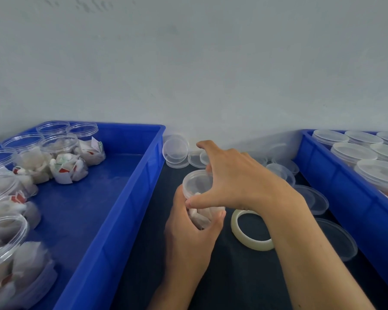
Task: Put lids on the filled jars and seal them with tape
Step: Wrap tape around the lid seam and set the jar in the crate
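A clear plastic jar (201,217) filled with white sachets stands on the dark mat between two blue trays. My left hand (188,238) grips its body from the near side. A clear lid (196,182) sits on the jar's mouth, and my right hand (235,177) holds that lid from above with thumb and fingers spread around its rim. A roll of clear tape (249,230) lies flat on the mat just right of the jar, partly under my right wrist.
The left blue tray (112,220) holds several open filled jars (65,162). The right blue tray (345,198) holds several lidded jars (381,173). Loose clear lids (175,151) lie by the wall and along the right tray.
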